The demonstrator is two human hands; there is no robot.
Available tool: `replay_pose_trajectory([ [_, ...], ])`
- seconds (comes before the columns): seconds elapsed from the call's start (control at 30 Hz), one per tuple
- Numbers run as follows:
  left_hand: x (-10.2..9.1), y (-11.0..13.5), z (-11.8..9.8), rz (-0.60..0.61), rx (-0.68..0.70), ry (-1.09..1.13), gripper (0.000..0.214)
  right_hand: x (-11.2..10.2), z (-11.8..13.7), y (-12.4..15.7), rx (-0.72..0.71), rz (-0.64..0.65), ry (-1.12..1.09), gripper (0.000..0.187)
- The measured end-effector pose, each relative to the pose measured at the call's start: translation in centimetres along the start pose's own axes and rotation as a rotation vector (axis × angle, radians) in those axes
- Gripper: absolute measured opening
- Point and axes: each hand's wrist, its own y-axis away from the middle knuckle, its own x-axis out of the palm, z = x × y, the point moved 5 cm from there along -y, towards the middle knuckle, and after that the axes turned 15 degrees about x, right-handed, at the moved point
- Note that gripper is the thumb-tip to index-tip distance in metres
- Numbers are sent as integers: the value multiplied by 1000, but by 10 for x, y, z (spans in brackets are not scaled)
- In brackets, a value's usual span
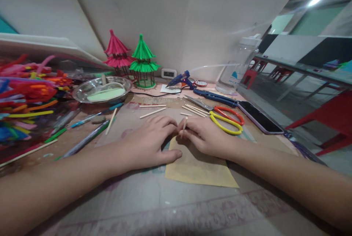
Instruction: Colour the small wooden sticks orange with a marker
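Note:
In the head view my right hand [210,137] pinches a short wooden stick [185,123] between thumb and fingers, its end pointing up. Beside it my left hand [154,140] rests low over the table, thumb stretched out apart from the curved fingers. The left fingertips come close to the right ones; whether they touch cannot be made out. Under both hands lies a yellowish sheet of paper [200,170]. Just beyond the hands are several loose wooden sticks [195,110] and another stick [152,113].
Scissors [227,120], a phone [260,117] and a blue glue gun [181,79] lie at the back right, near a clear bottle [233,67]. Green [143,63] and pink model pagodas [117,51] stand behind a metal dish [103,89]. Colourful pipe cleaners [27,96] crowd the left.

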Motion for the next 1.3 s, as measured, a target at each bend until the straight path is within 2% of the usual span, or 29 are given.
replay_pose_trajectory([
  [0.1, 0, 0, -1, -11, 9, 15, 31, 1, 4, 1, -33, 30, -55, 17],
  [0.3, 0, 2, 1, -35, 17, 7, 34, 2, 5, 2, -26, -10, 36, 16],
  [0.43, 1, 2, 1, -47, 32, 18, 27, 4, 10, 4, -96, 17, -18, 17],
  [0.53, 2, 2, 2, -26, 6, 4, 30, 3, 7, 3, -49, -20, 27, 17],
  [0.7, 0, 2, 1, -38, 20, 16, 27, 4, 6, 3, -65, 39, -28, 18],
  [0.83, 0, 2, 1, -28, 10, 13, 30, 4, 4, 2, -27, -1, 14, 16],
  [0.97, 0, 1, 0, -43, 41, 33, 26, 6, 11, 5, -101, 40, -31, 16],
  [1.1, 1, 1, 1, -40, 19, 18, 29, 5, 12, 5, -79, 0, 54, 15],
  [1.23, 1, 2, 0, -51, 51, 30, 24, 6, 13, 6, -129, 50, -4, 17],
  [1.3, 1, 3, 2, -46, 40, 17, 26, 5, 12, 5, -118, 33, 3, 16],
])
